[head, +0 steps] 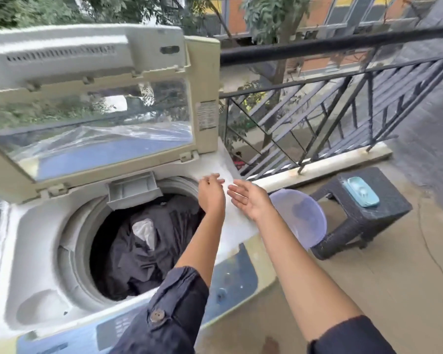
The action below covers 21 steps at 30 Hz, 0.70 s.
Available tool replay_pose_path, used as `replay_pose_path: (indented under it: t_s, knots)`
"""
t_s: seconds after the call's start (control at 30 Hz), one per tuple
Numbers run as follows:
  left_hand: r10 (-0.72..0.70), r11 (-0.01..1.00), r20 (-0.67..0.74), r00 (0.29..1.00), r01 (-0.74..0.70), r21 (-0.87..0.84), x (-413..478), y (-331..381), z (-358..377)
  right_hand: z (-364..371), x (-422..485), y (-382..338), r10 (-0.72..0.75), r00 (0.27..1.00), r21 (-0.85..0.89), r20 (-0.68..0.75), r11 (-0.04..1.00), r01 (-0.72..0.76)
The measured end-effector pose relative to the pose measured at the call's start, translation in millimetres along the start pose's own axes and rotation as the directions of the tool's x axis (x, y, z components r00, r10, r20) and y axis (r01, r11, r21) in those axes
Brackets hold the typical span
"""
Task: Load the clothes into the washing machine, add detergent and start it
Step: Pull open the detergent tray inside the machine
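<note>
In the middle of the frame, both hands hover over the right-hand rim of the open washing machine (pixel 36 226), close together but not touching. The left hand (pixel 211 194) shows its back to the camera, its fingers loosely bent and holding nothing. The right hand (pixel 248 199) lies just to its right, palm turned up and fingers spread straight, also holding nothing.

The clothes (pixel 149 251), a dark crumpled heap with one pale patch, sit inside the drum (pixel 74 238), below and to the left of the hands; the left forearm crosses over the drum's right edge. A grey detergent drawer (pixel 134 190) juts out over the drum's back rim, left of the left hand. The lid (pixel 100 80) stands raised across the upper left of the frame.

To the right of the hands, a translucent purple basin (pixel 299 218) sits between the machine and a dark stool (pixel 363 221), which carries a teal case (pixel 362 191). A black railing (pixel 343 98) runs across the upper right.
</note>
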State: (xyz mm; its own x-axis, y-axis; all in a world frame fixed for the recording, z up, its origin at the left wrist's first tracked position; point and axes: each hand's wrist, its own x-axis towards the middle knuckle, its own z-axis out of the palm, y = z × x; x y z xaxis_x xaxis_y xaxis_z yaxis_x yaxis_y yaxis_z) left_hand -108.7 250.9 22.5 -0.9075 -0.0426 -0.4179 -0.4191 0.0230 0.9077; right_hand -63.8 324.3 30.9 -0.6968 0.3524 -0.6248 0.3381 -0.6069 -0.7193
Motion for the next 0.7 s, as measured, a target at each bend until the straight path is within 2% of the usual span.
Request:
replay_pose_path:
  t_s: [0.13,0.3,0.43,0.7]
  knots:
    - [0.064,0.995,0.059,0.996,-0.068,0.071,-36,-13,53,-61,-8,-25,-0.032,0.999,-0.029,-0.018,0.999,0.031]
    - [0.148,0.968,0.173,0.974,-0.179,0.176,-68,-37,122,-137,-13,-47,-0.184,0.978,-0.102,-0.098,0.979,0.174]
    - [0.177,0.933,0.2,0.964,-0.229,0.278,-93,-51,164,-191,-13,-58,-0.3,0.94,-0.216,-0.163,0.94,0.263]
    - [0.133,0.886,0.299,0.945,-0.248,0.391,-101,-72,258,-283,19,-87,-0.33,0.902,-0.255,-0.277,0.931,0.262]
